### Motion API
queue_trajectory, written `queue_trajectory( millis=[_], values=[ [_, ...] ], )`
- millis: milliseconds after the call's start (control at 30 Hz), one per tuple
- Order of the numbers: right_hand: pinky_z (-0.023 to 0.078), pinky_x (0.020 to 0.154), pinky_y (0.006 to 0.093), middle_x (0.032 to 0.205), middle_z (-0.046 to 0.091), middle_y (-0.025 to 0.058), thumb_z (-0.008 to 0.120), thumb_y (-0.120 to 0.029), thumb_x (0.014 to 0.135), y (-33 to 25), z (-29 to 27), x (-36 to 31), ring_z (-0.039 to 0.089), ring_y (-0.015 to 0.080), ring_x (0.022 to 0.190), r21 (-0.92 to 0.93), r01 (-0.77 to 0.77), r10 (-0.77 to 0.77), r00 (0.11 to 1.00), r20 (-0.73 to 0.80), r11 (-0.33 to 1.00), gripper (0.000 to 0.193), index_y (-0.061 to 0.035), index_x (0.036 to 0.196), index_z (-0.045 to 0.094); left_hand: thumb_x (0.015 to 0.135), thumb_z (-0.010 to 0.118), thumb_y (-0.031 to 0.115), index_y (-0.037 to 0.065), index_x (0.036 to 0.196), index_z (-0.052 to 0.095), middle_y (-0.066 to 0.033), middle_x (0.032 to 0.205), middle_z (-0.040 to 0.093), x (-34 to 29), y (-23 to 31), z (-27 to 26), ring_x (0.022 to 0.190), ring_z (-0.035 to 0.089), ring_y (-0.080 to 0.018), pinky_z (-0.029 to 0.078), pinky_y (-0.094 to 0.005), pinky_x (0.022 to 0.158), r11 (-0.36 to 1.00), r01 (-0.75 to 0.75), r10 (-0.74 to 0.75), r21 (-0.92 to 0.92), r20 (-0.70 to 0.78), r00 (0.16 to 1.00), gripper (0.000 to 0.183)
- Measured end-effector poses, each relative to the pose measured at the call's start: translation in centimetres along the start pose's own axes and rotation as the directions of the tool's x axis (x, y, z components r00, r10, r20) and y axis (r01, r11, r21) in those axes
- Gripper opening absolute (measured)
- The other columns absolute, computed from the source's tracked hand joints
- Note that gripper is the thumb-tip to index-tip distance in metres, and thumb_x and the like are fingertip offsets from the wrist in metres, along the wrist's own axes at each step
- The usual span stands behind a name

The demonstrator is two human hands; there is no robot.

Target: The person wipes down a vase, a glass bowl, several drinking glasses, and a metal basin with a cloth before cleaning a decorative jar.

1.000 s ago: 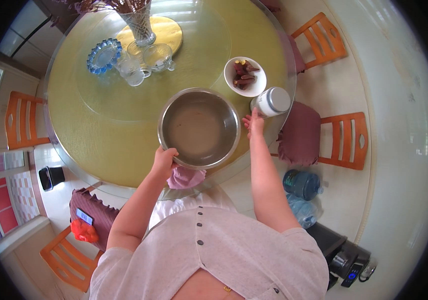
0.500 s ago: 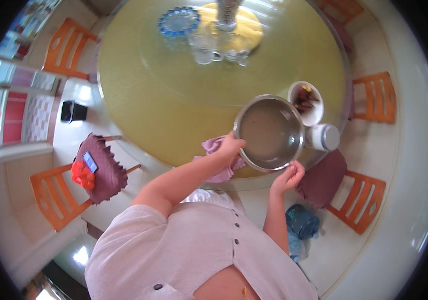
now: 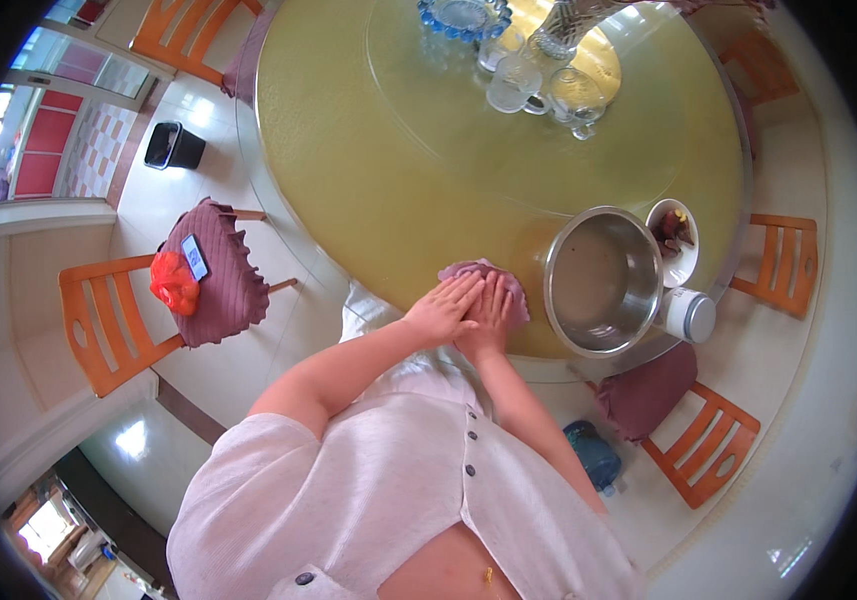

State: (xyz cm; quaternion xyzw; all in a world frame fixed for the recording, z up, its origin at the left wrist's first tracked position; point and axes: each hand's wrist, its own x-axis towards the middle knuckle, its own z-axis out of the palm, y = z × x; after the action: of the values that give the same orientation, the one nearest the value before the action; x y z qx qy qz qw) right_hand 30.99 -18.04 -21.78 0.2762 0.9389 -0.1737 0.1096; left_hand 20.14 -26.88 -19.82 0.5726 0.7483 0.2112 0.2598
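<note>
Both my hands lie flat on a pinkish-purple cloth (image 3: 515,297) at the near edge of the round yellow-green table (image 3: 418,215). My left hand (image 3: 438,311) has its fingers stretched out and touches my right hand (image 3: 486,326), which presses the cloth from the right. Much of the cloth is hidden under them. To the right of the hands stands a wide steel basin (image 3: 640,290), touched by neither hand. Beyond it are a white bowl (image 3: 683,268) with dark reddish pieces in it and a white jar (image 3: 688,314) with a grey lid.
Glass cups (image 3: 516,82), a glass teapot (image 3: 578,97) and a blue-rimmed glass plate (image 3: 428,22) stand at the table's far side. Wooden chairs surround it. A chair at left (image 3: 118,325) bears a phone (image 3: 194,257) and a red bag (image 3: 174,283). A black bin (image 3: 186,148) stands on the floor.
My hands have let go of the basin, which now rests further right on the table. Both have come together on the cloth. The view has shifted too.
</note>
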Motion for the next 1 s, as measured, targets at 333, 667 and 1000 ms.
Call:
queue_trajectory(
  millis=[333,667,1000],
  values=[
    [-0.001,0.115,0.0517,0.156,0.004,0.0217,0.047,-0.052,0.081,-12.4,3.2,5.5,0.001,0.0380,0.144,-0.188,0.299,-0.289,0.954,0.077,0.936,0.089,-0.0013,0.148,0.018,0.085,0.039,0.065,0.001,0.147,0.021,-0.0151,0.154,0.020,-8.8,-10.2,-5.4,0.144,0.016,-0.0249,0.008,-0.0459,0.117,0.964,0.161,-0.152,0.213,-0.056,0.987,0.091],
    [-0.001,0.115,0.0483,0.156,0.003,0.0194,0.037,-0.038,0.089,-29.2,2.2,16.8,-0.002,0.0353,0.145,-0.198,0.389,-0.350,0.914,0.203,0.900,0.074,-0.0025,0.149,0.013,0.085,0.042,0.062,0.002,0.148,0.020,-0.0118,0.155,0.019,-13.0,-23.9,-15.1,0.144,0.016,-0.0238,0.008,-0.0456,0.116,0.912,0.391,-0.368,0.127,-0.172,0.914,0.089],
    [0.013,0.116,0.0461,0.153,0.017,0.0210,0.044,-0.022,0.088,-33.8,0.9,24.7,0.014,0.0331,0.143,0.457,0.532,-0.561,0.824,-0.084,0.713,0.065,0.0008,0.145,0.024,0.090,0.053,0.038,-0.002,0.146,0.020,-0.0199,0.152,0.021,-13.2,-29.2,-20.1,0.142,0.019,-0.0323,0.016,-0.0487,0.114,0.849,0.524,-0.508,-0.067,-0.378,0.774,0.076]
  ],
)
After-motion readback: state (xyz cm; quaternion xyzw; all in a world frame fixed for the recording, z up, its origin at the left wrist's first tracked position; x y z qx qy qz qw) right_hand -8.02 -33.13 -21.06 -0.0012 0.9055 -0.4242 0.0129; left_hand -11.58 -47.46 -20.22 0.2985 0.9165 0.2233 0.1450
